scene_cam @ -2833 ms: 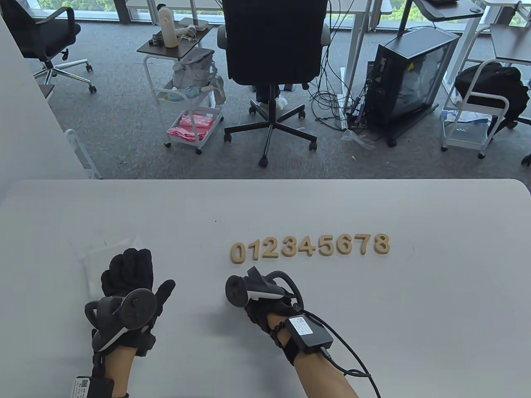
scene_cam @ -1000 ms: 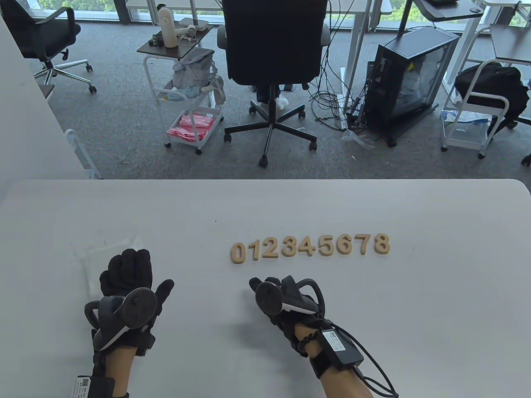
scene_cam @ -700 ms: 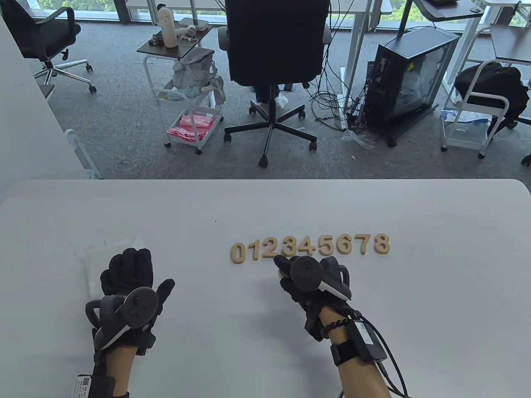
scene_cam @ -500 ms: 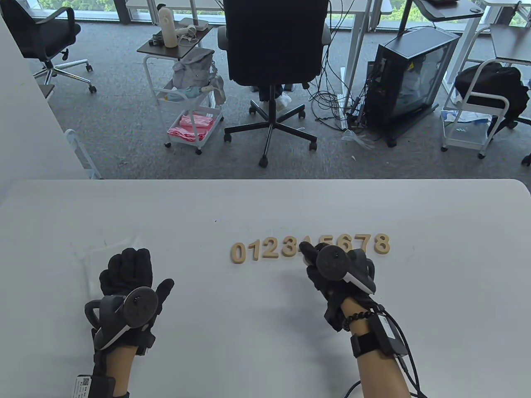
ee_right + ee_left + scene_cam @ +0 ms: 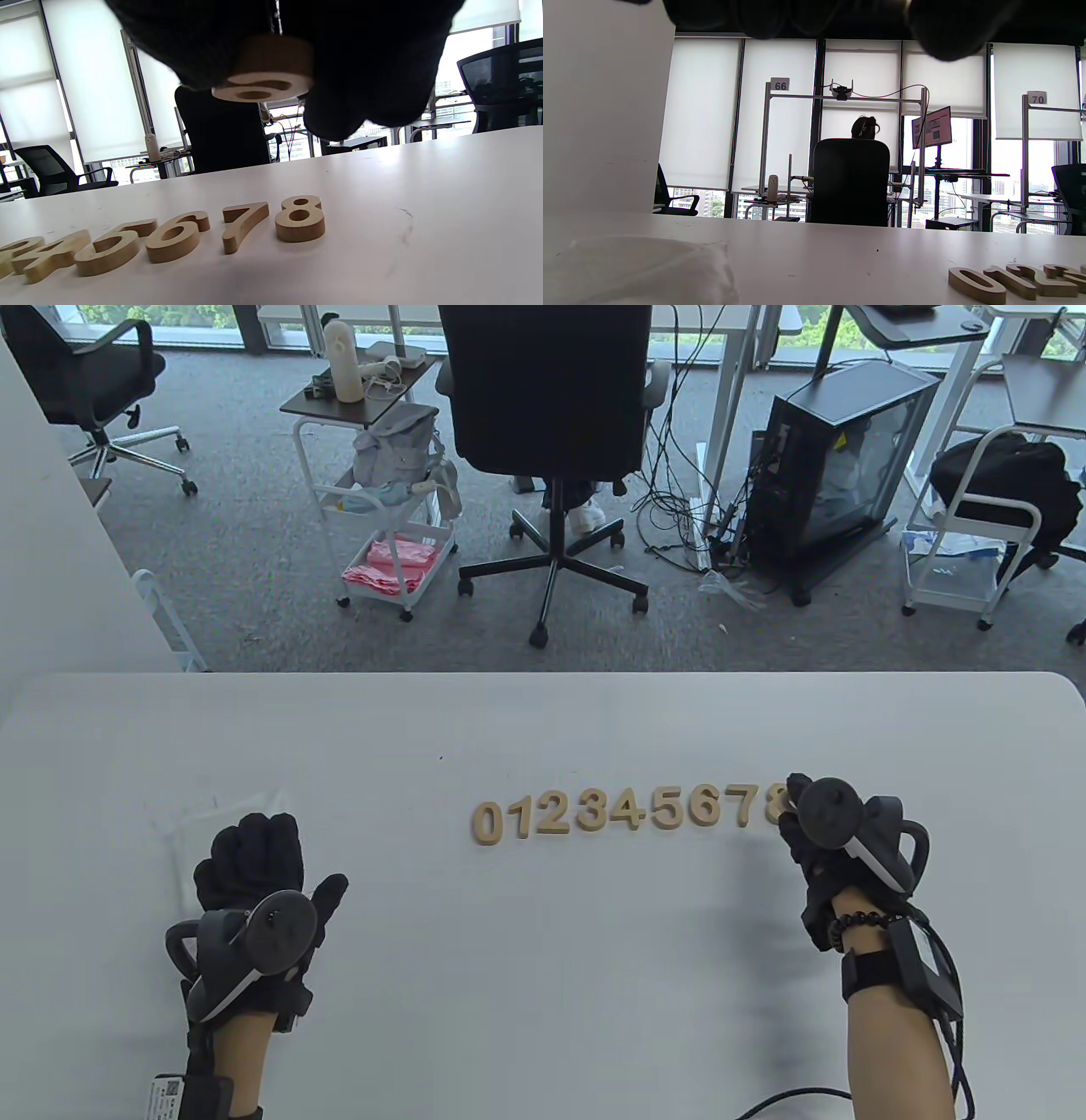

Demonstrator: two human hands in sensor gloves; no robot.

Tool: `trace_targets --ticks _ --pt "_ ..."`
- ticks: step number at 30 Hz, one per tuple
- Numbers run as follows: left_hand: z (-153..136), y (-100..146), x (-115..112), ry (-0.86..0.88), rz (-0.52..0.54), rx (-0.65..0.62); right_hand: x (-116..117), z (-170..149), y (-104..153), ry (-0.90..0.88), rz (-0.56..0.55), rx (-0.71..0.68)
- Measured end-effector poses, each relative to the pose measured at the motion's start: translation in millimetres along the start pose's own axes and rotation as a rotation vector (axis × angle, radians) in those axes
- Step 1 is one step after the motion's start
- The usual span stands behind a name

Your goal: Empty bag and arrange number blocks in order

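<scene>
**Last block held above the end of the row**

A wooden number block (image 5: pixel 265 76) is pinched in the right hand's (image 5: pixel 819 848) fingers (image 5: pixel 365 84), off the counter (image 5: pixel 543 950), just past the 8 (image 5: pixel 300 218) at the row's (image 5: pixel 628 812) 3 o'clock end. The left hand (image 5: pixel 254 882) rests flat, fingers relaxed, on the clear bag (image 5: pixel 212 823) at 9 o'clock.

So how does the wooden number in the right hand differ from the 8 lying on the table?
The held block is pinched in the right hand, up off the table; the 8 lies flat on the table, untouched. The 8 closes the row beside the 7; the held block has no place in the row yet. The 8 reads clearly; the held block's digit is half hidden. Both look like the same pale wood.
</scene>
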State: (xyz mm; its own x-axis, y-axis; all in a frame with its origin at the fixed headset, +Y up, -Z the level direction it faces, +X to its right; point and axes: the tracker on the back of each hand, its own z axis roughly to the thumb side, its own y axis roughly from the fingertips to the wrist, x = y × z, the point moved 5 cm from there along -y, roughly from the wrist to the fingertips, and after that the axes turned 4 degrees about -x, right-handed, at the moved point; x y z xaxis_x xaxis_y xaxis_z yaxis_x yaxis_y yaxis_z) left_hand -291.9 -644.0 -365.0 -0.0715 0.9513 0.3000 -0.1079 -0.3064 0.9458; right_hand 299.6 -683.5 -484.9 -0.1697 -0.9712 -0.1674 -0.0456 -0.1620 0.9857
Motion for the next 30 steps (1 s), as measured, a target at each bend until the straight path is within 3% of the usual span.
trace_targets --ticks 9,19,24,30 --pt "-4.6 -0.1 0.2 -0.004 -0.005 0.018 17.3 -38.8 -23.3 0.049 0.031 0.169" --pt "-6.1 0.3 1.5 -0.005 0.001 0.021 60.8 -42.1 -46.4 0.183 0.121 0.203" --pt "-5.9 -0.2 0.4 -0.013 -0.002 0.021 72.8 -39.3 -55.6 0.285 0.121 0.185" --pt "-9.0 0.2 -0.5 -0.012 -0.006 0.032 84.0 -41.3 -63.4 0.259 0.162 0.222"
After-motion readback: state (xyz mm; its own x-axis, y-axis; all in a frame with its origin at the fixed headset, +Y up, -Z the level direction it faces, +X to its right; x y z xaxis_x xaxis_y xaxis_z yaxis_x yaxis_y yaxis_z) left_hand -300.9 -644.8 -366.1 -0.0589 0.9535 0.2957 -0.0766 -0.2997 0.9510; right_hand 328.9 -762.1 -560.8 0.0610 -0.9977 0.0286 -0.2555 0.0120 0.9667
